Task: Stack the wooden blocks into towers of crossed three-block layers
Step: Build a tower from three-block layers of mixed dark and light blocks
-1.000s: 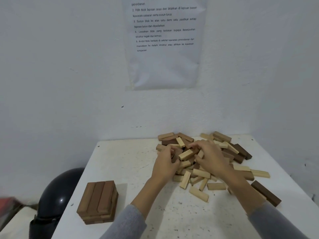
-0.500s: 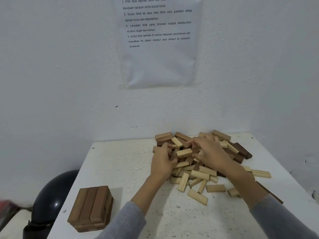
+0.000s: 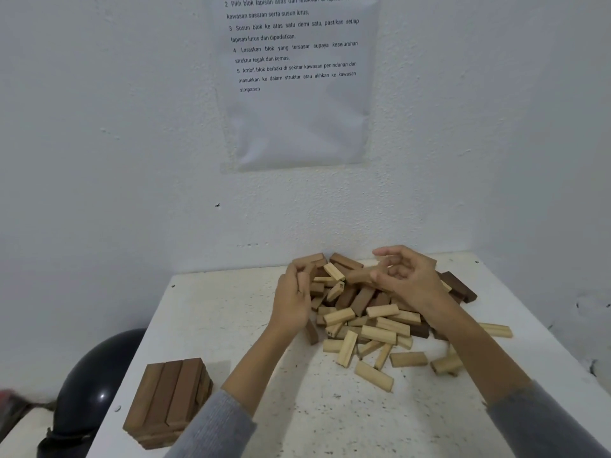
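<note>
printed sheet (image 3: pixel 297 94) taped on wall | black helmet (image 3: pixel 96 385) beside speckled white table (image 3: pixel 215 325), lower left

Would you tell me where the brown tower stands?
In head view, the tower stands near-left on the table, beside the black helmet, left of the pile.
</note>
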A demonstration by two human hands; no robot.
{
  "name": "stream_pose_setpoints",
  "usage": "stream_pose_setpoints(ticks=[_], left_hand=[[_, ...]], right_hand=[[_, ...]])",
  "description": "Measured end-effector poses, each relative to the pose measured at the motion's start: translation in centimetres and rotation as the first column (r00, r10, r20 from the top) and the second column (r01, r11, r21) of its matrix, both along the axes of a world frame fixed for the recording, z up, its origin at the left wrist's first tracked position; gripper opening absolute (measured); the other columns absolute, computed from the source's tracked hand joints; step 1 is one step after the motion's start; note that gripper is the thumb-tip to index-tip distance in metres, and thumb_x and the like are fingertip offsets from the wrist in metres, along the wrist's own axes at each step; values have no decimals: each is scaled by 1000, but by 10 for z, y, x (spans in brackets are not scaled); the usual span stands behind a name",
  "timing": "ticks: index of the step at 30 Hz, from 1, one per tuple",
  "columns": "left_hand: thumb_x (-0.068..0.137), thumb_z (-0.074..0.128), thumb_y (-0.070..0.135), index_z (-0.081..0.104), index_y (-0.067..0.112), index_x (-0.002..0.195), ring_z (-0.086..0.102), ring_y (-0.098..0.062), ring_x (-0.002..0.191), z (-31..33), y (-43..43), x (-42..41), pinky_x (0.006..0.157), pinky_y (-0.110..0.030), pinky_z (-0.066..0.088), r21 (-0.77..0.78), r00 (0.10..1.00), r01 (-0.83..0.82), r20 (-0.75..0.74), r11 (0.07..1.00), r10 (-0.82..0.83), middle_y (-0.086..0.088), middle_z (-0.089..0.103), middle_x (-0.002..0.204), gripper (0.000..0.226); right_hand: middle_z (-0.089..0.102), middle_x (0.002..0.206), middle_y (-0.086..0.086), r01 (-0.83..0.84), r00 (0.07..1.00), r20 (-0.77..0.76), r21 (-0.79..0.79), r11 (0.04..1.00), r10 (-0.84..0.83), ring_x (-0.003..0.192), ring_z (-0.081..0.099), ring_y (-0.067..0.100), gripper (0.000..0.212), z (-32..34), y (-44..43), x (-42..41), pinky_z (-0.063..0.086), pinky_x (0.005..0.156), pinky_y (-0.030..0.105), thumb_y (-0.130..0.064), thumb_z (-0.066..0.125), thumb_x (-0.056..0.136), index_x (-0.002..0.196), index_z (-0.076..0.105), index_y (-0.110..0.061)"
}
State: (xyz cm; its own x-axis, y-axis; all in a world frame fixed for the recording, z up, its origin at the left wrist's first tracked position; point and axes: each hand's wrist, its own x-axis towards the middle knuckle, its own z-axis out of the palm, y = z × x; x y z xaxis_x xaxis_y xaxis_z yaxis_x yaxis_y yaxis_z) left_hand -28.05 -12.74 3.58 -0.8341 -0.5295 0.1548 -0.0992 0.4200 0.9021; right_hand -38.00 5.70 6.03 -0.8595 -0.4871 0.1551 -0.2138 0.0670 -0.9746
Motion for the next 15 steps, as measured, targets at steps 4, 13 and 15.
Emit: stream_pose_setpoints(ticks=[4,13,15], left_hand=[[103,37,32,53,15,102,44,-2,69,9,3,-8,53,-1,37,200,999,28,-23,979,-24,5,49,81,23],[102,43,27,58,15,100,58,-8,73,14,0,-31,61,-12,45,355,996,-29,-67,934,56,3,59,81,20],[103,42,22,53,21,107,61,-12,75,15,0,-34,64,-16,51,408,992,-9,-114,913,61,1,62,84,11]], right_hand=[[63,81,-2,160,930,365,-312,936,-37,70,58,4,32,-1,-10,-7,50,75,16,-2,67,86,117,64,-12],[50,96,12,442,604,747,-605,663,279,89,61,27,23,6,-36,-40,60,70,40,-2,39,98,113,57,-3],[51,80,8,379,638,752,-494,783,166,63,54,15,25,7,-42,-47,55,52,26,0,41,96,114,58,-3]])
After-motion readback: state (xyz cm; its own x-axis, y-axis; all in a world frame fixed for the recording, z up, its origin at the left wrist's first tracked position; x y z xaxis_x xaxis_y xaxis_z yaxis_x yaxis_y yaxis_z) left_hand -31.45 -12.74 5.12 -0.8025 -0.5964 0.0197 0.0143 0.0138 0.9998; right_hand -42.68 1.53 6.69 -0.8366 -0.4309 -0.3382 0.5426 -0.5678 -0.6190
